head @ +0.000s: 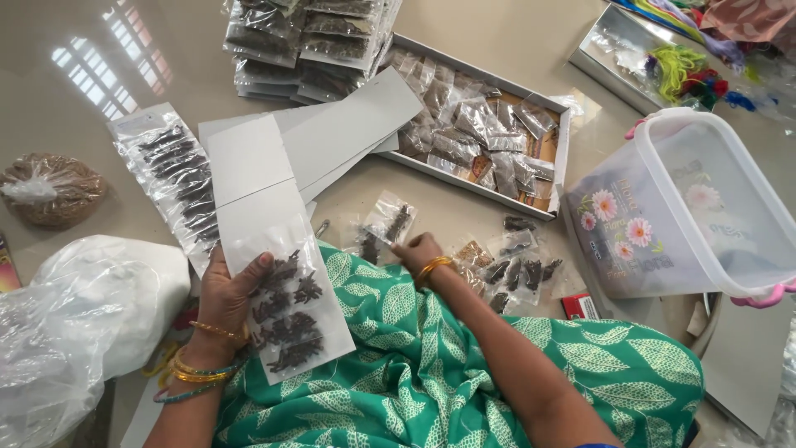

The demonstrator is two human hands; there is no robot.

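My left hand [222,292] holds a long grey card strip [269,224] by its near end, thumb pressed on several small clear packets of dark spice [290,319] fixed to it. My right hand [417,251] reaches over my green leaf-print lap [431,365] and pinches a loose clear packet of dark spice [388,226] lying on the floor. More loose small packets [518,270] lie just right of that hand.
A second filled card strip [174,178] and blank grey cards [348,129] lie ahead. A shallow box of packets [481,133], stacked packets [307,41], a clear plastic tub [688,207], a tray of coloured threads [663,58], a brown bagged bundle [50,189] and white plastic bags [75,323] surround me.
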